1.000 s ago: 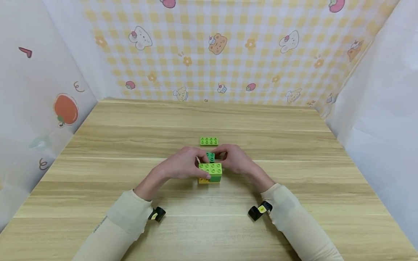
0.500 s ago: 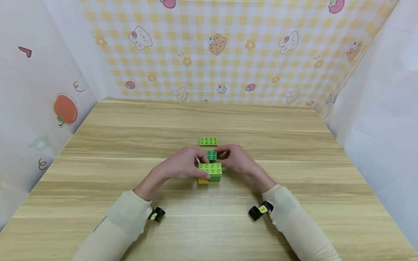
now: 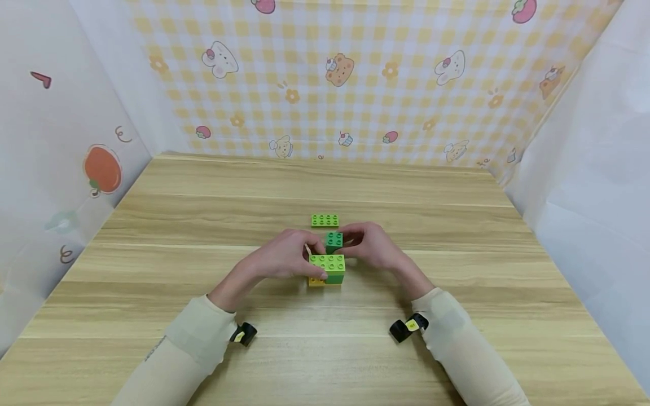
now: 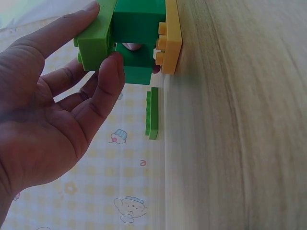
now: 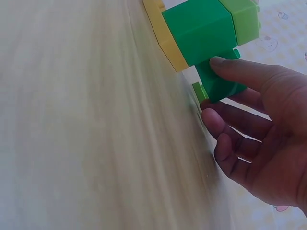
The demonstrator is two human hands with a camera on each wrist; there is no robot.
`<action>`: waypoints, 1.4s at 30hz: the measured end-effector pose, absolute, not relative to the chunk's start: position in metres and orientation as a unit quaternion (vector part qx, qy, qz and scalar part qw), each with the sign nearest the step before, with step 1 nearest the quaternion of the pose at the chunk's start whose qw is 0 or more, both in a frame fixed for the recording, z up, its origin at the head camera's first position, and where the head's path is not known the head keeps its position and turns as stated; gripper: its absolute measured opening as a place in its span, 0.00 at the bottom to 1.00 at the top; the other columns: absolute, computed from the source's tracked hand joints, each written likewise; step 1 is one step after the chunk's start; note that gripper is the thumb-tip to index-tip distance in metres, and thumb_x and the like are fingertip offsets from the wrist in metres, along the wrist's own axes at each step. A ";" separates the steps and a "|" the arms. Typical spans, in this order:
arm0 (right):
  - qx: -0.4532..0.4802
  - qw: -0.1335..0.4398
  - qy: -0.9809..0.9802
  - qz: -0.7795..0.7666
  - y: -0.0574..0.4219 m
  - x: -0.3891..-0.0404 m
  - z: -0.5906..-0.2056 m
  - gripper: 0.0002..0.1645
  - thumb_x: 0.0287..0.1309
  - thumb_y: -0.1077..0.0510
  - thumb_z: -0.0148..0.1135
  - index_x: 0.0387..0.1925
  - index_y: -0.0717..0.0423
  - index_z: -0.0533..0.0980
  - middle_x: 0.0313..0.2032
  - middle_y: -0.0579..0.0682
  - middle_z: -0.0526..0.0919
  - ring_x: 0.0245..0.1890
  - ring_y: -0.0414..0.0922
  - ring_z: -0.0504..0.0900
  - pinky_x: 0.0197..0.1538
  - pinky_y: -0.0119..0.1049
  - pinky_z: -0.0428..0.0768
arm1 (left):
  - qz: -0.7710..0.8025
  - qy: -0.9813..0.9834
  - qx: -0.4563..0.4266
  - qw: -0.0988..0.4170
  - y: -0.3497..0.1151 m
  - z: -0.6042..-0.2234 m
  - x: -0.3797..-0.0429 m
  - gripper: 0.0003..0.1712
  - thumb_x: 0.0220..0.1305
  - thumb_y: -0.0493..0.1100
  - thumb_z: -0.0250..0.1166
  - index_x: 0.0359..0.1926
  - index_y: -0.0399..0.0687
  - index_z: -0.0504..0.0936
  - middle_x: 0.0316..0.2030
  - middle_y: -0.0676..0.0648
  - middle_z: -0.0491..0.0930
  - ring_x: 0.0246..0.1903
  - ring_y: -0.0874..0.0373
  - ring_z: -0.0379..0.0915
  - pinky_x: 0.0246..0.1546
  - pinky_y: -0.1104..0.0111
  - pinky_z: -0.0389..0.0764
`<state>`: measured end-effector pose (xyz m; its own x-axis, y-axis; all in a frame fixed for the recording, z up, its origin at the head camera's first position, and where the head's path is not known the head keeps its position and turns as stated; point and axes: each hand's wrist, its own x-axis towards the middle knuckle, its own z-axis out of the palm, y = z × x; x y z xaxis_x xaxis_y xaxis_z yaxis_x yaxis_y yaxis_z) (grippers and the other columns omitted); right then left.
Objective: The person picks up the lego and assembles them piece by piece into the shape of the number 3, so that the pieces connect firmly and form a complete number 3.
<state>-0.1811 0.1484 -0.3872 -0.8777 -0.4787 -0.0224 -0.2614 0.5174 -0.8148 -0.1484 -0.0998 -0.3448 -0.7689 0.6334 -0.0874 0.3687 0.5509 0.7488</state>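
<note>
Head view: your left hand (image 3: 284, 255) is pinching the stack (image 3: 327, 264), your right hand (image 3: 374, 248) a green block (image 3: 334, 241) just behind it. A flat lime brick (image 3: 325, 221) is lying farther behind the stack.

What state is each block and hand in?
Top light green block: stacked, studs up
Middle green block: stacked beneath it
Yellow block: stacked lowest, studs up
Small green block: pinched, studs up
Far light green block: on table, studs up
Left hand: gripping top light green block
Right hand: pinching small green block
</note>
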 end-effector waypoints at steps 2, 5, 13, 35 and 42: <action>-0.212 0.124 0.860 -0.446 0.149 -0.181 -0.386 0.24 0.60 0.60 0.78 0.58 0.56 0.85 0.49 0.53 0.91 0.49 0.47 0.89 0.51 0.40 0.86 | 0.375 0.863 0.289 0.177 -0.100 -0.345 -0.148 0.14 0.56 0.48 0.81 0.39 0.51 0.87 0.37 0.54 0.84 0.38 0.55 0.77 0.42 0.66 0.77; -0.209 0.125 0.858 -0.453 0.151 -0.180 -0.384 0.24 0.59 0.60 0.78 0.57 0.57 0.85 0.49 0.54 0.91 0.48 0.47 0.89 0.49 0.39 0.86 | 0.375 0.863 0.288 0.177 -0.100 -0.345 -0.148 0.15 0.56 0.48 0.81 0.41 0.50 0.87 0.37 0.54 0.84 0.39 0.55 0.78 0.43 0.66 0.77; -0.210 0.133 0.846 -0.471 0.157 -0.182 -0.383 0.23 0.60 0.60 0.77 0.57 0.58 0.84 0.46 0.56 0.91 0.40 0.44 0.88 0.40 0.35 0.85 | 0.373 0.866 0.278 0.182 -0.100 -0.345 -0.148 0.16 0.56 0.49 0.81 0.42 0.50 0.88 0.37 0.54 0.85 0.40 0.55 0.78 0.44 0.66 0.77; -0.172 0.143 0.841 -0.493 0.163 -0.181 -0.376 0.24 0.59 0.61 0.77 0.57 0.63 0.84 0.44 0.57 0.92 0.40 0.43 0.89 0.41 0.32 0.84 | 0.374 0.869 0.270 0.181 -0.100 -0.346 -0.149 0.16 0.55 0.50 0.81 0.42 0.50 0.88 0.38 0.54 0.86 0.39 0.58 0.78 0.44 0.66 0.78; -0.166 0.136 0.844 -0.492 0.164 -0.183 -0.374 0.25 0.58 0.62 0.77 0.57 0.63 0.84 0.46 0.58 0.91 0.42 0.43 0.89 0.43 0.30 0.83 | 0.384 0.867 0.260 0.184 -0.101 -0.348 -0.150 0.17 0.55 0.50 0.82 0.41 0.50 0.88 0.38 0.53 0.85 0.40 0.56 0.78 0.43 0.66 0.77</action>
